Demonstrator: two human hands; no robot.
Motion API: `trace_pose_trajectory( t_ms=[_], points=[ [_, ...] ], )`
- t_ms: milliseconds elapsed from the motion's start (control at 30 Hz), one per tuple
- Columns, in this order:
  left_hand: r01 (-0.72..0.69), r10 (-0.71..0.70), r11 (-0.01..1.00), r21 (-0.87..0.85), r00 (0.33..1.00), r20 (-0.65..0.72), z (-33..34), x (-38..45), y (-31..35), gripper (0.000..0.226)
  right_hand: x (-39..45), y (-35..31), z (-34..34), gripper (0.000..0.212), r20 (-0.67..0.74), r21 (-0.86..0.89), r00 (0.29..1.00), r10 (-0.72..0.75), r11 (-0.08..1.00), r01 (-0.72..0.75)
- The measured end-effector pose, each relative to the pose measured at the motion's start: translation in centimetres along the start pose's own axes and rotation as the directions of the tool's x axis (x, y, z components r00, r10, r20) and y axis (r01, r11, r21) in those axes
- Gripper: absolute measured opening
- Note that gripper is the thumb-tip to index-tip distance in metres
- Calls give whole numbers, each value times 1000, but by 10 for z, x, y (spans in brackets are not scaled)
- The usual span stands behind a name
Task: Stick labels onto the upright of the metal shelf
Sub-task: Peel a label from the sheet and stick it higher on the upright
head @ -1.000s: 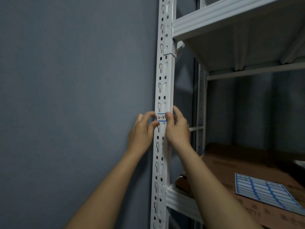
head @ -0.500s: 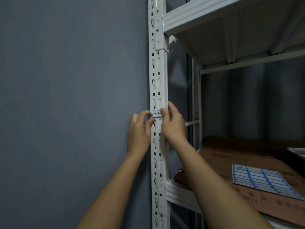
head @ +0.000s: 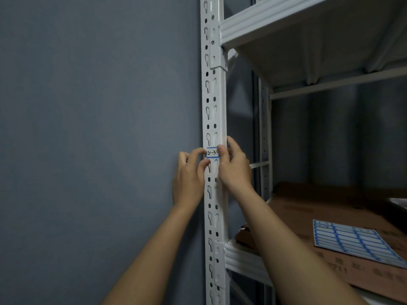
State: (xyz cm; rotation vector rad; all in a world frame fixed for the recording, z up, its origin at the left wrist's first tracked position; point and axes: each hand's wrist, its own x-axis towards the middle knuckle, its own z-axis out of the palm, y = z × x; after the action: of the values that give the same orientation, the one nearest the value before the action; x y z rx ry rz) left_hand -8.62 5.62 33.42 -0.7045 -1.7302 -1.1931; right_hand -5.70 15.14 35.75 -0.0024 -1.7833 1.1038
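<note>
I see the small white blue-edged label (head: 211,153) on the face of the white perforated metal upright (head: 214,111) — left hand (head: 189,179) curled, fingertip on its left end, right hand (head: 234,167) thumb pressing its right end. Blue label sheet (head: 350,242) lies on brown cardboard (head: 312,208) on the lower shelf.

Your white metal shelf (head: 246,258) carries a flattened brown cardboard box (head: 312,212) lying directly on the lower deck. A blue-bordered label sheet (head: 352,241) lies flat on that cardboard, toward the right. Upper deck (head: 275,20) shows only its underside.
</note>
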Motion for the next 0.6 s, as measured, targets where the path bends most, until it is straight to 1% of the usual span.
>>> trace_pose_trajectory(
  t_ms=[67, 167, 267, 333, 433, 533, 600],
  points=[
    [24, -24, 1000, -15, 1000, 7, 2, 0, 1, 16, 1, 1, -1, 41, -7, 2, 1000, -11, 1000, 11],
    [31, -30, 999, -22, 999, 36, 0, 1, 0, 14, 1, 3, 1, 46, -7, -3, 1000, -20, 1000, 20],
    [28, -27, 1000, 0, 994, 104, -1, 2, 0, 12, 1, 4, 3, 52, -10, -7, 1000, -14, 1000, 14],
    [33, -33, 999, 9, 993, 116, -2, 2, 0, 12, 1, 4, 2, 47, -6, -23, 1000, -19, 1000, 19],
    [47, -47, 999, 1, 997, 58, -4, 3, 0, 10, 2, 3, -2, 36, 4, -19, 1000, -17, 1000, 17],
    [30, -31, 999, 21, 999, 12, -5, 2, 0, 18, 2, 3, -2, 34, 2, -16, 1000, -16, 1000, 16],
    [21, -21, 1000, 12, 1000, -1, -3, -1, 1, 18, 2, 3, -2, 36, 0, -23, 1000, -14, 1000, 14]
  ],
)
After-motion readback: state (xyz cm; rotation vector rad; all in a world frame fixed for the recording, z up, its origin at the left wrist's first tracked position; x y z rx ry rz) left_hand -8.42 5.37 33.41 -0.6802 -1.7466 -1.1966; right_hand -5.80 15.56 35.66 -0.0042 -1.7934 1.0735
